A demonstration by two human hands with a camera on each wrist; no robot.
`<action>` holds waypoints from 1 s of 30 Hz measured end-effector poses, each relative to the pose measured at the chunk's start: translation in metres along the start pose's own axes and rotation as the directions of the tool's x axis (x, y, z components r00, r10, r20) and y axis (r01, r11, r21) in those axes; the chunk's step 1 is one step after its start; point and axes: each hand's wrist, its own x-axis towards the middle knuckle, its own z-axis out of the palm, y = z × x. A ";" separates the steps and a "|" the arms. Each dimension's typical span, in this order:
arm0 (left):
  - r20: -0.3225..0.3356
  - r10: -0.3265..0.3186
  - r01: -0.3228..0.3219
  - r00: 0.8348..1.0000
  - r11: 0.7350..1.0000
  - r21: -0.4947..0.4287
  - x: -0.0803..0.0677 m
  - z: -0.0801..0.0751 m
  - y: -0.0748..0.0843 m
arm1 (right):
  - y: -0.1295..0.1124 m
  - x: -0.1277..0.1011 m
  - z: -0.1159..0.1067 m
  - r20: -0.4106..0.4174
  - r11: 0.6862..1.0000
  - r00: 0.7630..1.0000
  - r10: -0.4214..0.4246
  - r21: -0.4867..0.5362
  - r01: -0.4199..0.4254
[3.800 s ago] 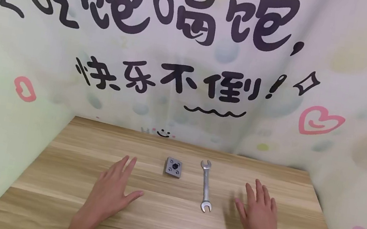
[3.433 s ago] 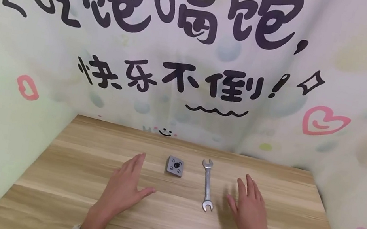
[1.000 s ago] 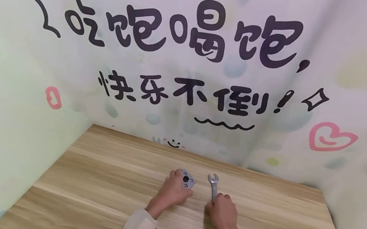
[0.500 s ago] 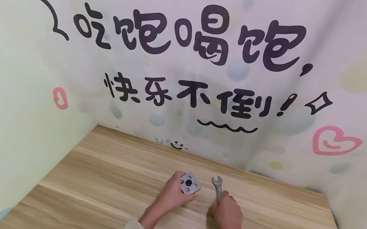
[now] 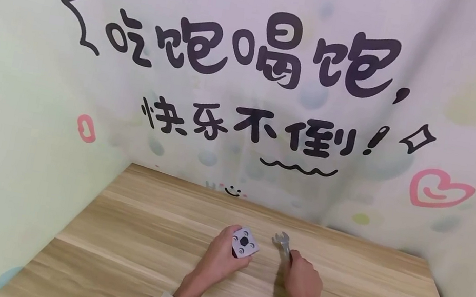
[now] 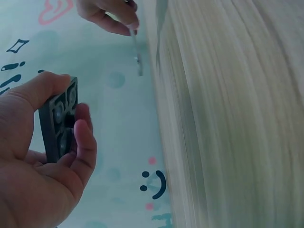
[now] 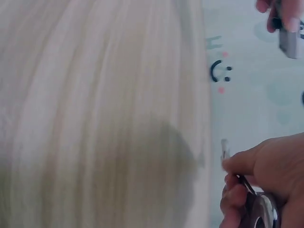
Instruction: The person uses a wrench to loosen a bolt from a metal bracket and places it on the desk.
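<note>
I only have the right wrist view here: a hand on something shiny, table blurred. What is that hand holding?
Observer: The head view shows the right hand gripping a wrench, its open end pointing to the back wall.
Operator: And the grey thing at my top edge?
Observer: A square grey plate, held by the left hand; the head view shows a dark centre hole and four small holes.
Operator: Is it lying on the table?
Observer: No. The left wrist view shows the plate lifted, thumb on one edge and fingers on the other.
</note>
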 end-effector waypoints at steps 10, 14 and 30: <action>-0.031 -0.012 0.014 0.999 0.998 0.055 -0.004 -0.006 -0.003 | -0.019 -0.019 -0.025 -0.159 0.974 0.973 -0.165 0.127 0.186; -0.026 -0.030 0.031 0.999 0.998 0.048 -0.006 -0.005 -0.001 | -0.025 -0.030 -0.034 -0.202 0.948 0.952 -0.230 0.174 0.266; -0.106 0.007 0.008 0.994 0.990 0.138 -0.006 -0.004 0.007 | -0.048 -0.054 -0.042 -0.159 0.919 0.940 -0.303 0.212 0.332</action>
